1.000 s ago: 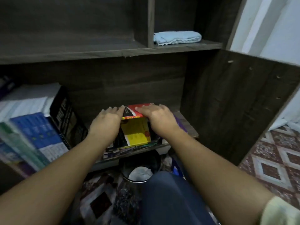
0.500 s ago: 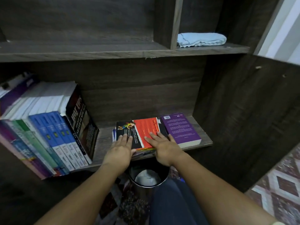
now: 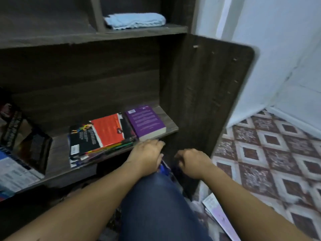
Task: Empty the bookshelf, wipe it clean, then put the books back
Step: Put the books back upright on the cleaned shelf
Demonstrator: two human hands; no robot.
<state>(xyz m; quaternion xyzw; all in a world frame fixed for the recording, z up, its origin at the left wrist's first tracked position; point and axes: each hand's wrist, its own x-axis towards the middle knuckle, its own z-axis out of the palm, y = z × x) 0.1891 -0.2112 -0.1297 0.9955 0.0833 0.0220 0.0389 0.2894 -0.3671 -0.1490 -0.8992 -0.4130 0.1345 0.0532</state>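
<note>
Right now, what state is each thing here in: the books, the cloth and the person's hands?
Blue cloth, folded, lying on the upper shelf.
Purple book, closed, flat on the lower shelf.
Stack of books, closed, flat, beside the purple book.
Leaning books, tilted, at far left, blurred.
Left hand, relaxed, holding nothing.
Right hand, fingers loosely curled, holding nothing.
Magazines, flat on the floor.

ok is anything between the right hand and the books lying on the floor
Nothing visible does. The right hand hangs in front of the bookshelf's side panel; the floor books lie lower, beside the knee, with only that arm's own forearm crossing above them.
</note>
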